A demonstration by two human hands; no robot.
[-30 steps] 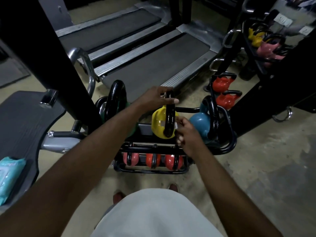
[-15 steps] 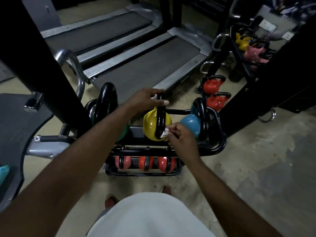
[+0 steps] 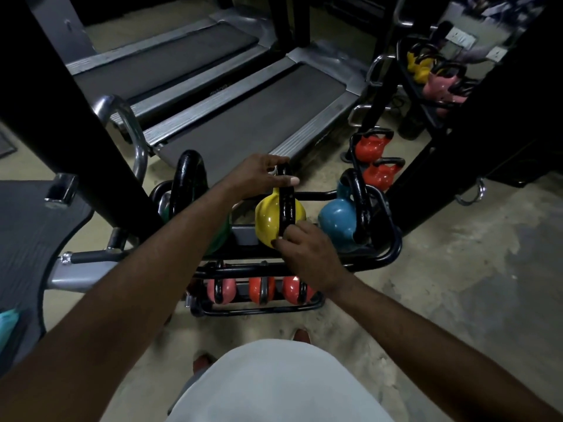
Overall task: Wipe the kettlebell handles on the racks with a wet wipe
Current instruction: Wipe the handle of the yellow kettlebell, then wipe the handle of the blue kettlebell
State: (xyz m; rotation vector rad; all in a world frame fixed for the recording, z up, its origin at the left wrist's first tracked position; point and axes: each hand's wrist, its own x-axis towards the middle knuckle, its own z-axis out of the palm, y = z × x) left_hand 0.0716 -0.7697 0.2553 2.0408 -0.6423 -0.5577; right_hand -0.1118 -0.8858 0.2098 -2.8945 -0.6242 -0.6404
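We see the left hand closed around the top of the black metal handle of the glossy yellow kettlebell, with the thumb lying across the front of it. The right hand is lower, at the foot of the same handle. Its fingers are curled and pinch a white wet wipe against the metal (only a small white corner shows at the fingertips). The two hands are apart, one above the other.

The yellow kettlebell sits in the middle of the upper shelf of the black tubular steel rack. It is between a green kettlebell, mostly hidden by the left forearm, and a blue kettlebell on the right. On the lower shelf we see a row of small red and pink kettlebells. Behind the rack lie two grey treadmills, and a teal packet shows at the left edge.
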